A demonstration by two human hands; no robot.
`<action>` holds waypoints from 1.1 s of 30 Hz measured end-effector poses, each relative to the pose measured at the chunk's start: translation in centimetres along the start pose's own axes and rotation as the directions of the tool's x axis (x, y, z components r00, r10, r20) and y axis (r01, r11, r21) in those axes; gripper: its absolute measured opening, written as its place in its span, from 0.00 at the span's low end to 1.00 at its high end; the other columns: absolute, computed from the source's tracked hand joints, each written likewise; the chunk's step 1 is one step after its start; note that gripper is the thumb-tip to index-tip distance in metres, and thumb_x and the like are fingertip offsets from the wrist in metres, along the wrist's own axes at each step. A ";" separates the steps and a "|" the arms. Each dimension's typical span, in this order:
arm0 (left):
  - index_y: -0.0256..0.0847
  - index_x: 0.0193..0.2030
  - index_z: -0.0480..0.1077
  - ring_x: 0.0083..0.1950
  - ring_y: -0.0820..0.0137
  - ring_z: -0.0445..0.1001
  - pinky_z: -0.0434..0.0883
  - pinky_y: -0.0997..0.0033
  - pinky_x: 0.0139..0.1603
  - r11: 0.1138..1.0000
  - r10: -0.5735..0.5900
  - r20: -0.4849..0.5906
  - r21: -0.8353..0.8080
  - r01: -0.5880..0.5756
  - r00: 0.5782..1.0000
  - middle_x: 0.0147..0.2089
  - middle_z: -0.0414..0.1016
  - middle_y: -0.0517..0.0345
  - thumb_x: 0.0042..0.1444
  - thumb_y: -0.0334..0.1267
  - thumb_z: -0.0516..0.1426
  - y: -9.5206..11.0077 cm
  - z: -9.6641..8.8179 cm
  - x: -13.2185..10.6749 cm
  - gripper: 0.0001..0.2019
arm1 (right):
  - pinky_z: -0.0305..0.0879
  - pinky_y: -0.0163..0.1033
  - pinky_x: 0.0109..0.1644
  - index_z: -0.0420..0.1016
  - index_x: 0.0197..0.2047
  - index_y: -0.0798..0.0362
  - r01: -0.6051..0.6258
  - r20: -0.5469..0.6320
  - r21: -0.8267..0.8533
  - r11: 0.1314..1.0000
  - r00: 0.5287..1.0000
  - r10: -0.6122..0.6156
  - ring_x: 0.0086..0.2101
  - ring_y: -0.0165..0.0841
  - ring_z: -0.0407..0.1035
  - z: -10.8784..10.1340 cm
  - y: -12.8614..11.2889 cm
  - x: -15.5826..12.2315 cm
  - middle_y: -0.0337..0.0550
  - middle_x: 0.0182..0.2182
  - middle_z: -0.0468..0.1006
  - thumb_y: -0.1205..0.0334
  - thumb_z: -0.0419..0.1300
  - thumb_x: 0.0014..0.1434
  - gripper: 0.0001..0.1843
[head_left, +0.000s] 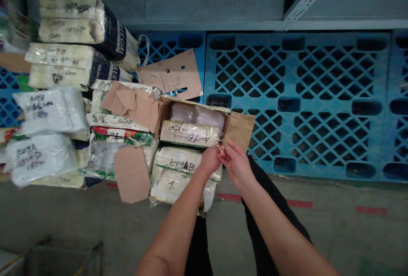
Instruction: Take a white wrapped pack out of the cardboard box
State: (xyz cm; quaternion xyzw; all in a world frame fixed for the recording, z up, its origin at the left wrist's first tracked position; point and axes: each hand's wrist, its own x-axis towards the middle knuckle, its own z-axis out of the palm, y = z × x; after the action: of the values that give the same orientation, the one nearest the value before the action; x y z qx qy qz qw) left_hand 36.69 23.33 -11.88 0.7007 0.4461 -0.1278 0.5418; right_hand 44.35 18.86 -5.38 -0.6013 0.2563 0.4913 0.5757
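My left hand (pixel 210 160) and my right hand (pixel 235 162) meet in front of an open cardboard box (pixel 237 129) that lies on its side on a stack of bundles. Both hands pinch a small thin loop, like a rubber band (pixel 221 144), between their fingertips. Inside the box sits a paper-wrapped bundle (pixel 189 133) with handwriting on it, and a clear plastic packet (pixel 197 114) above it. Under the box lies another wrapped bundle (pixel 178 163) marked in black pen, right beside my left hand.
To the left, wrapped bundles (pixel 68 65) and white plastic bags (pixel 47 110) are piled up, with torn cardboard pieces (pixel 131 174) among them. Blue plastic pallets (pixel 296 97) stand behind and to the right. Grey concrete floor (pixel 334 225) with red tape marks lies below.
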 end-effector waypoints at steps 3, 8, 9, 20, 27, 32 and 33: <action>0.40 0.43 0.76 0.53 0.61 0.72 0.65 0.62 0.59 0.973 0.009 -0.135 0.229 0.022 0.991 0.48 0.77 0.48 0.59 0.28 0.49 -1.8 -4.7 1.8 0.15 | 0.73 0.30 0.34 0.73 0.42 0.51 -0.033 -0.047 0.066 0.997 0.998 0.036 0.23 0.23 0.70 -0.2 -0.7 0.5 0.34 0.26 0.79 0.69 0.67 0.49 0.16; 0.32 0.55 0.71 0.60 0.49 0.68 0.56 0.48 0.64 0.873 0.006 -0.269 0.470 0.126 0.963 0.54 0.74 0.35 0.64 0.40 0.49 -1.8 -9.2 5.0 0.19 | 0.72 0.31 0.34 0.72 0.45 0.52 -0.052 -0.049 0.054 0.997 0.997 0.055 0.24 0.23 0.71 -0.7 -1.4 0.5 0.35 0.27 0.80 0.71 0.62 0.53 0.16; 0.32 0.54 0.72 0.58 0.48 0.70 0.57 0.46 0.64 0.854 0.000 -0.256 0.502 0.133 0.967 0.52 0.75 0.34 0.65 0.43 0.49 -1.4 -9.8 5.4 0.20 | 0.72 0.31 0.34 0.72 0.45 0.51 -0.051 -0.051 0.053 0.997 0.997 0.054 0.24 0.23 0.70 -0.7 -1.5 0.4 0.35 0.27 0.80 0.71 0.62 0.53 0.16; 0.41 0.39 0.78 0.47 0.58 0.77 0.69 0.63 0.50 0.830 -0.079 0.060 0.557 0.032 0.995 0.43 0.80 0.45 0.58 0.38 0.55 -3.3 -10.1 -3.3 0.10 | 0.72 0.32 0.36 0.71 0.43 0.49 -0.044 -0.053 0.050 0.998 0.997 0.047 0.26 0.24 0.71 -1.8 -1.5 0.5 0.33 0.28 0.80 0.69 0.67 0.49 0.18; 0.38 0.54 0.72 0.48 0.64 0.76 0.69 0.69 0.52 0.924 -0.137 -0.232 0.321 0.209 0.963 0.48 0.78 0.49 0.63 0.38 0.53 -6.9 -8.0 -0.5 0.16 | 0.72 0.34 0.37 0.72 0.44 0.48 -0.036 -0.006 0.010 0.999 0.999 0.036 0.27 0.25 0.72 -1.8 -1.2 0.4 0.33 0.30 0.80 0.66 0.68 0.48 0.18; 0.32 0.62 0.66 0.59 0.58 0.71 0.66 0.66 0.60 0.943 -0.200 -0.382 0.177 0.283 0.902 0.57 0.73 0.40 0.58 0.43 0.60 -5.9 -6.6 5.0 0.27 | 0.72 0.32 0.36 0.74 0.43 0.50 -0.058 -0.004 0.019 0.998 0.998 0.058 0.25 0.23 0.70 -1.7 -1.5 0.1 0.34 0.28 0.80 0.67 0.68 0.49 0.17; 0.31 0.62 0.65 0.58 0.57 0.72 0.66 0.65 0.59 0.941 -0.224 -0.393 0.150 0.303 0.892 0.57 0.72 0.39 0.56 0.45 0.61 -5.6 -6.3 5.7 0.30 | 0.71 0.32 0.36 0.74 0.43 0.50 -0.062 -0.004 0.021 0.998 0.998 0.062 0.25 0.23 0.70 -1.8 -1.6 0.1 0.34 0.28 0.80 0.67 0.68 0.49 0.17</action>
State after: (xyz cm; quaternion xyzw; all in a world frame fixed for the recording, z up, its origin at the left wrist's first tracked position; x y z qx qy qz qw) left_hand 33.70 31.67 -16.88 0.6973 0.6157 -0.1120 0.3494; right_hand 46.26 17.54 -5.01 -0.5882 0.2811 0.5049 0.5658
